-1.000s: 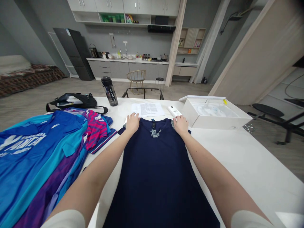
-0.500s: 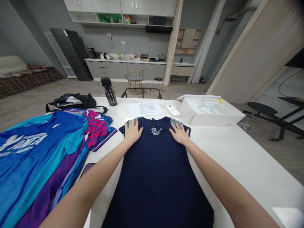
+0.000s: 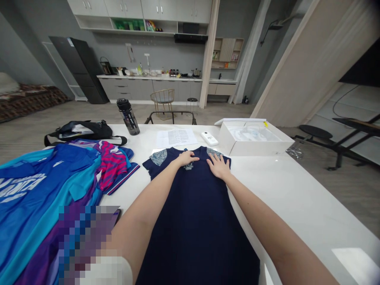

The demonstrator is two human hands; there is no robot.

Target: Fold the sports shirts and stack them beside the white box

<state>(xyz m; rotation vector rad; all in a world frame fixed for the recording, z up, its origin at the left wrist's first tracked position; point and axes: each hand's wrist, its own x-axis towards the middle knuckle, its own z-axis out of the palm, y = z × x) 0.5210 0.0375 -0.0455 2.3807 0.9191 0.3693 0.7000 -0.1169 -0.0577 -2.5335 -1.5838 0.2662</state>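
A dark navy T-shirt (image 3: pixel 196 221) is spread on the white table in front of me, collar away from me, with grey patterned patches on its shoulders. My left hand (image 3: pixel 184 159) rests at the neckline, over part of the small grey print, fingers stretched to the right and not gripping the cloth as far as I can see. On the right shoulder patch lies my right hand (image 3: pixel 219 166), flat with fingers apart. The left shoulder patch (image 3: pixel 159 157) is uncovered, and its sleeve edge looks slightly rumpled.
Left of the shirt lies a pile of colourful jerseys (image 3: pixel 68 162), with a black bag (image 3: pixel 81 132) behind it. A bottle (image 3: pixel 129 118), printed sheets (image 3: pixel 178 137), a white device (image 3: pixel 209 138) and an open white box (image 3: pixel 258 144) stand or lie along the far side.
My left hand has moved right from the left shoulder to the neckline, uncovering that shoulder patch. My right hand stays on the right shoulder. The whole view has shifted slightly.
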